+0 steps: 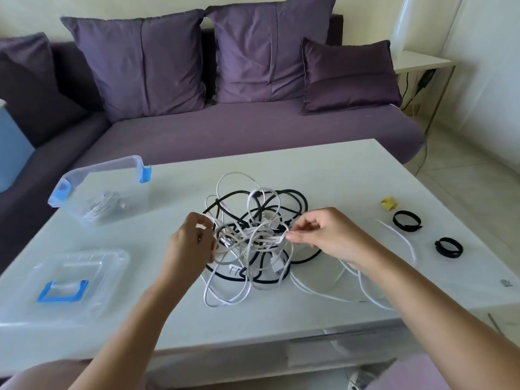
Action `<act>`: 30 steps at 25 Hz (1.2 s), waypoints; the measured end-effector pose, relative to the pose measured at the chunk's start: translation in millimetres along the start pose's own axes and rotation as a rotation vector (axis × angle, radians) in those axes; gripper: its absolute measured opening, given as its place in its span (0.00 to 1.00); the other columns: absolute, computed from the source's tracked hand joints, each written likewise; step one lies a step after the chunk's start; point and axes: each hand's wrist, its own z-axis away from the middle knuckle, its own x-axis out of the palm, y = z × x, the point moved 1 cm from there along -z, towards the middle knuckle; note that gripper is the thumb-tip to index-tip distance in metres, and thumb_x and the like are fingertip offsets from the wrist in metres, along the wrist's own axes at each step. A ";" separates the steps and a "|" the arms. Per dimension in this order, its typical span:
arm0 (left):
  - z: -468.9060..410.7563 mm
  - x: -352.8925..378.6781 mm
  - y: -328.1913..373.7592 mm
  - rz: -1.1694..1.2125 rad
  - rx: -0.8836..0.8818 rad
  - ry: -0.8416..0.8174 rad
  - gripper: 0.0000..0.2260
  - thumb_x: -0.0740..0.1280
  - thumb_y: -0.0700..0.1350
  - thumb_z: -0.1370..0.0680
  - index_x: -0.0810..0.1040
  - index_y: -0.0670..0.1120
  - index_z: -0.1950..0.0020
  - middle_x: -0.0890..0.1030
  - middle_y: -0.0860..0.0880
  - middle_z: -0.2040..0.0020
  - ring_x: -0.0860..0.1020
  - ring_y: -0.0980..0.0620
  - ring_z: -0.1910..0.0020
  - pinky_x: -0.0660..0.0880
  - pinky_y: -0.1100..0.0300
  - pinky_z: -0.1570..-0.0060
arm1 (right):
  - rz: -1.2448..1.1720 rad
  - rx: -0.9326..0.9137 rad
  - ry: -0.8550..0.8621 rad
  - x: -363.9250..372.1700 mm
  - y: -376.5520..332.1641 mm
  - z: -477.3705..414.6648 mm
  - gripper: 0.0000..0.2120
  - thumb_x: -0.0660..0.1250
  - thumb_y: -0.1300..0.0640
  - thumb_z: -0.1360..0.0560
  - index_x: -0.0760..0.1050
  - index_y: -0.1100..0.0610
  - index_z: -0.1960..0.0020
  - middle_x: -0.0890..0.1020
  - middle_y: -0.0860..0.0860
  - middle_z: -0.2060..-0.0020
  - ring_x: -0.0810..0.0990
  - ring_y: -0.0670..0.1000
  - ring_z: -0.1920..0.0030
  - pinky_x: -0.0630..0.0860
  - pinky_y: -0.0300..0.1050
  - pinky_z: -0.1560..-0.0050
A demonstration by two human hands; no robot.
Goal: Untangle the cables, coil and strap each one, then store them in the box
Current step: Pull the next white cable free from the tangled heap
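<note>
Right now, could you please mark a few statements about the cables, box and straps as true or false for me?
1. Both the left hand and the right hand hold white cable in the tangle. True.
2. The lid is closed on the box. False: it lies on the table, apart from the box.
3. The black straps lie left of the tangle. False: they lie to its right.
4. Something white lies inside the box. True.
</note>
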 end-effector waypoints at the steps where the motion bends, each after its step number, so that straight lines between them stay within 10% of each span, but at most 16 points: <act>1: 2.4 -1.9 3.0 -0.149 0.051 -0.043 0.10 0.59 0.36 0.23 0.70 0.51 0.58 0.81 0.49 0.67 0.77 0.51 0.71 0.72 0.58 0.66 | 0.063 0.015 0.063 3.0 1.8 -1.5 0.13 0.75 0.49 0.32 0.80 0.60 0.63 0.79 0.52 0.70 0.71 0.45 0.72 0.66 0.35 0.69; 4: 7.7 -6.9 17.9 -0.421 0.303 -0.055 0.15 0.61 0.32 0.28 0.78 0.49 0.50 0.79 0.48 0.49 0.76 0.47 0.49 0.69 0.59 0.50 | 0.150 0.082 0.157 9.7 1.8 -4.1 0.25 0.76 0.41 0.36 0.78 0.65 0.67 0.73 0.54 0.73 0.65 0.49 0.73 0.59 0.40 0.72; 8: 7.4 -0.7 58.9 -0.151 0.689 0.030 0.09 0.63 0.37 0.28 0.79 0.47 0.53 0.78 0.54 0.54 0.75 0.57 0.54 0.69 0.68 0.55 | 0.190 0.143 0.082 17.1 -2.5 -9.0 0.26 0.78 0.46 0.36 0.67 0.59 0.77 0.62 0.46 0.83 0.59 0.46 0.78 0.54 0.42 0.74; 13: -25.6 41.1 47.1 -0.425 0.372 -0.618 0.19 0.67 0.59 0.25 0.75 0.51 0.39 0.74 0.57 0.44 0.74 0.55 0.45 0.70 0.59 0.43 | 0.210 0.204 0.003 24.4 1.4 -10.9 0.16 0.76 0.55 0.34 0.72 0.54 0.74 0.70 0.44 0.83 0.69 0.44 0.74 0.61 0.35 0.76; 18: -52.2 55.0 52.4 -0.840 0.314 -0.804 0.14 0.66 0.51 0.23 0.78 0.41 0.46 0.76 0.47 0.54 0.74 0.49 0.57 0.69 0.60 0.61 | 0.435 0.043 0.171 34.1 7.0 -14.1 0.12 0.64 0.58 0.24 0.74 0.61 0.65 0.77 0.55 0.68 0.77 0.55 0.63 0.65 0.44 0.68; 25: -118.4 -24.0 0.6 -0.927 0.071 -0.214 0.11 0.62 0.42 0.24 0.78 0.34 0.53 0.79 0.38 0.55 0.77 0.40 0.52 0.71 0.56 0.58 | -0.380 0.032 0.706 -84.4 9.1 -23.9 0.10 0.57 0.68 0.32 0.70 0.58 0.70 0.68 0.54 0.74 0.64 0.47 0.77 0.61 0.36 0.77; 30: -143.5 -78.6 -20.5 -0.381 -0.089 0.371 0.17 0.55 0.41 0.20 0.75 0.29 0.55 0.77 0.29 0.56 0.74 0.32 0.55 0.68 0.49 0.57 | -0.726 0.021 0.859 -131.5 16.1 -16.2 0.16 0.52 0.71 0.27 0.63 0.57 0.69 0.69 0.43 0.84 0.60 0.42 0.83 0.53 0.34 0.80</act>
